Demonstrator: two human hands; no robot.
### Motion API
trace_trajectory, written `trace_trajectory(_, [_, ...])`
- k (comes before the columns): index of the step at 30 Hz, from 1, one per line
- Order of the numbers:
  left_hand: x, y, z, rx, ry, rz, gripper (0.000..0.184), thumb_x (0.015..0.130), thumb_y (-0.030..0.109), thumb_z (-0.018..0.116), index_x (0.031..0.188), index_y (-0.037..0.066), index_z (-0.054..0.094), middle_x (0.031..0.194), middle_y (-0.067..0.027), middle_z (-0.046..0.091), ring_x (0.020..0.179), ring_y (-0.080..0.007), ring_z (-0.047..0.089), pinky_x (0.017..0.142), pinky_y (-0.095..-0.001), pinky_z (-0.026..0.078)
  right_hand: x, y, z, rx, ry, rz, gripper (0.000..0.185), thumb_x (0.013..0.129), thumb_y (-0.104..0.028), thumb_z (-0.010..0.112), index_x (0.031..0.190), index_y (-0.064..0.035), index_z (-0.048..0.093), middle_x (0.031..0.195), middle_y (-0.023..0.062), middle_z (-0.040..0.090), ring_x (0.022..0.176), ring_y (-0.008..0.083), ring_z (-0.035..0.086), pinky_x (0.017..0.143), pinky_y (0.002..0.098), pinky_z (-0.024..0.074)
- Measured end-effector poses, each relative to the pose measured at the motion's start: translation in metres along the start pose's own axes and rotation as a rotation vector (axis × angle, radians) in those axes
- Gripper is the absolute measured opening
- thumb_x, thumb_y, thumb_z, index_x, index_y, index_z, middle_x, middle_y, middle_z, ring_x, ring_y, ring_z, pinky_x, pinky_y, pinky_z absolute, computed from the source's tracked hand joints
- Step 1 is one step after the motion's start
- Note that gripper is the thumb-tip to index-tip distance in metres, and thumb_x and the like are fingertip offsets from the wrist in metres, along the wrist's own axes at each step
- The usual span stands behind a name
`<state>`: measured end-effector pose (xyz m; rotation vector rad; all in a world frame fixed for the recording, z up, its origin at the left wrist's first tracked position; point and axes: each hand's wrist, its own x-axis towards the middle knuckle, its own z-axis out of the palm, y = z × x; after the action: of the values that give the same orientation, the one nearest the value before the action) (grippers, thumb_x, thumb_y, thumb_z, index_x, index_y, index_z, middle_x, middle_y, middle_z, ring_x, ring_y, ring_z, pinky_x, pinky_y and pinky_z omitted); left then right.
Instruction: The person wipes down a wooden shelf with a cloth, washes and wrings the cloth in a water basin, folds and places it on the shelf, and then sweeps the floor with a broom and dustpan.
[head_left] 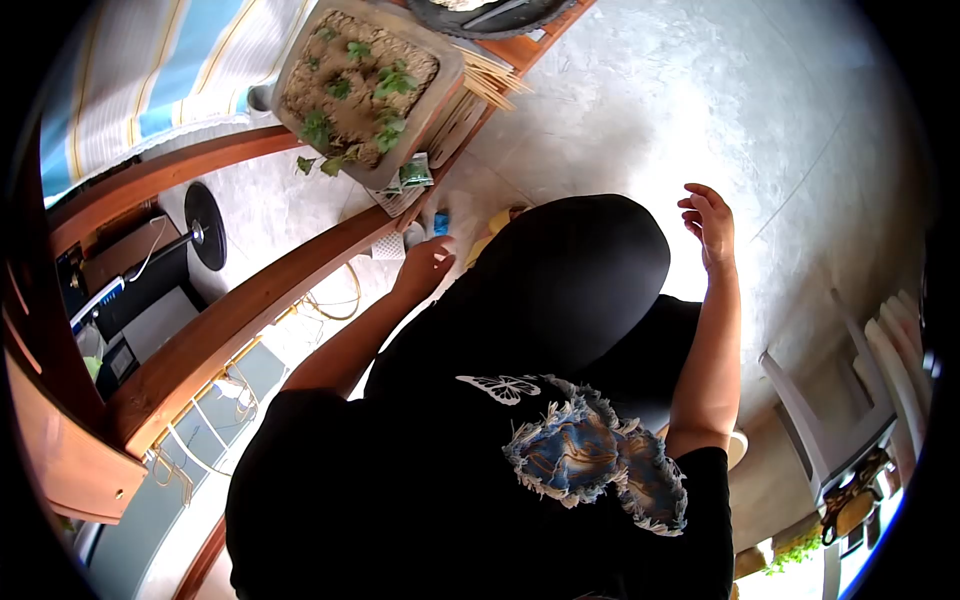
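My left hand hangs beside my left thigh, near the wooden frame's rail, with fingers loosely bent and nothing visible in them. Out to the right of my knee, my right hand is raised over the floor, its fingers curled but apart and holding nothing. Beyond the left hand stands a rectangular planter of brown soil with several small green seedlings. A green-and-white packet lies against its near side. Thin wooden sticks lie at its right. Below the packet is a small blue object.
A dark round tray sits at the top edge. Wooden rails run along the left, with a black disc on a stand behind them. Striped cloth hangs at upper left. A pale chair stands at right on the grey floor.
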<state>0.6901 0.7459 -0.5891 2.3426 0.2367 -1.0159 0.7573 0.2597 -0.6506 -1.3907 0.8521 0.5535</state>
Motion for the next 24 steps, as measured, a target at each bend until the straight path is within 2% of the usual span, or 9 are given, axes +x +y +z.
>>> trace_trajectory(1, [0.009,-0.042,0.014,0.201,0.085,-0.026,0.056,0.085,0.015,0.069,0.136,0.006,0.049,0.118,-0.0202,0.062,0.101,-0.0317,0.065,0.082,-0.0367,0.055,0.002,0.000,0.001,-0.003,0.006,0.000,0.027,0.093,-0.016,0.052,0.115,-0.0061,0.065,0.088,0.0049,0.068,0.070,0.0082,0.057,0.070,0.0238,0.0490])
trace_trajectory(3, [0.025,-0.076,0.032,0.443,0.326,0.306,0.075,0.081,0.015,0.074,0.144,0.004,0.035,0.139,-0.0273,0.043,0.113,-0.0385,0.058,0.085,-0.0388,0.054,0.004,0.002,0.004,-0.020,-0.013,0.007,0.027,0.093,-0.015,0.052,0.114,-0.0057,0.065,0.088,0.0048,0.068,0.071,0.0081,0.057,0.069,0.0235,0.0489])
trace_trajectory(6, [0.046,-0.052,0.039,0.449,0.238,0.032,0.076,0.077,0.009,0.074,0.142,0.006,0.035,0.141,-0.0241,0.036,0.100,-0.0469,0.060,0.088,-0.0481,0.052,-0.002,-0.002,0.009,-0.069,-0.024,0.003,0.026,0.093,-0.014,0.052,0.114,-0.0051,0.065,0.086,0.0047,0.067,0.069,0.0077,0.056,0.066,0.0229,0.0479])
trace_trajectory(10, [0.098,-0.106,0.061,0.854,0.279,0.145,0.048,0.081,0.009,0.068,0.124,0.006,0.047,0.118,-0.0195,0.047,0.098,-0.0445,0.061,0.082,-0.0477,0.055,-0.010,-0.004,0.004,-0.039,-0.015,0.007,0.027,0.092,-0.012,0.051,0.113,-0.0049,0.065,0.085,0.0047,0.067,0.068,0.0073,0.056,0.065,0.0218,0.0480])
trace_trajectory(14, [0.097,-0.040,0.048,0.758,0.101,-0.070,0.042,0.082,0.007,0.064,0.121,0.007,0.049,0.115,-0.0188,0.047,0.102,-0.0424,0.060,0.080,-0.0471,0.055,-0.017,-0.001,-0.005,-0.034,0.030,-0.003,0.027,0.092,-0.012,0.051,0.114,-0.0055,0.066,0.085,0.0047,0.068,0.067,0.0068,0.056,0.066,0.0216,0.0485])
trace_trajectory(16, [0.083,0.001,0.038,0.442,0.227,0.260,0.044,0.080,0.005,0.063,0.122,0.010,0.050,0.116,-0.0187,0.049,0.104,-0.0390,0.060,0.077,-0.0460,0.055,-0.018,0.001,-0.010,-0.018,0.041,-0.010,0.027,0.092,-0.012,0.051,0.113,-0.0058,0.066,0.085,0.0045,0.068,0.067,0.0068,0.056,0.066,0.0217,0.0486])
trace_trajectory(17, [0.082,0.024,0.029,0.448,0.224,0.268,0.044,0.080,0.005,0.063,0.122,0.010,0.050,0.116,-0.0187,0.049,0.104,-0.0390,0.060,0.077,-0.0460,0.055,-0.019,0.002,-0.012,-0.007,0.043,-0.013,0.026,0.092,-0.013,0.051,0.113,-0.0061,0.066,0.085,0.0043,0.068,0.067,0.0069,0.056,0.066,0.0218,0.0486])
trace_trajectory(19, [0.079,0.070,0.010,0.395,0.391,0.583,0.051,0.074,0.005,0.068,0.123,0.010,0.052,0.120,-0.0151,0.052,0.101,-0.0370,0.060,0.082,-0.0426,0.053,-0.022,-0.001,-0.014,0.003,0.043,-0.016,0.026,0.092,-0.013,0.052,0.113,-0.0068,0.065,0.085,0.0033,0.067,0.068,0.0062,0.056,0.066,0.0215,0.0480])
trace_trajectory(24, [0.100,0.127,-0.035,0.741,0.671,0.654,0.043,0.081,0.004,0.063,0.123,0.011,0.058,0.125,-0.0133,0.055,0.099,-0.0332,0.063,0.081,-0.0388,0.054,-0.024,-0.003,-0.016,0.014,0.031,-0.036,0.024,0.093,-0.014,0.052,0.112,-0.0073,0.065,0.084,0.0019,0.066,0.067,0.0053,0.056,0.065,0.0207,0.0475])
